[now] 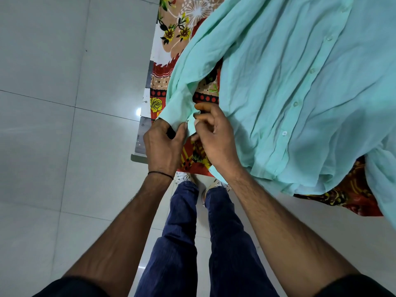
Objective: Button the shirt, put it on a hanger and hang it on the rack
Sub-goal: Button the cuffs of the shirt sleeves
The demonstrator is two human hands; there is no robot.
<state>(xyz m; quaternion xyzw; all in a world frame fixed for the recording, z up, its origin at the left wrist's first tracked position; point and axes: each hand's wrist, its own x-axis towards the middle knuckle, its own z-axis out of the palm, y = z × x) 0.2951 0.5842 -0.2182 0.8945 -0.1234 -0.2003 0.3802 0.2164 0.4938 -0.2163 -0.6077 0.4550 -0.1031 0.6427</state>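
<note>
A mint-green shirt (pixel 278 86) lies spread on a floral cloth, its front placket closed by a row of buttons (pixel 284 133). One sleeve runs down to the left and ends in a cuff (pixel 177 112) at the cloth's edge. My left hand (pixel 162 144) pinches the cuff's lower edge between thumb and fingers. My right hand (pixel 214 133) pinches the cuff's other flap just beside it, fingers curled. No hanger or rack is in view.
The floral cloth (pixel 169 31) covers a table or bed whose grey metal corner (pixel 141 133) juts out at the left. Pale floor tiles (pixel 53 103) fill the left side. My legs and shoes (pixel 192 185) stand close against the near edge.
</note>
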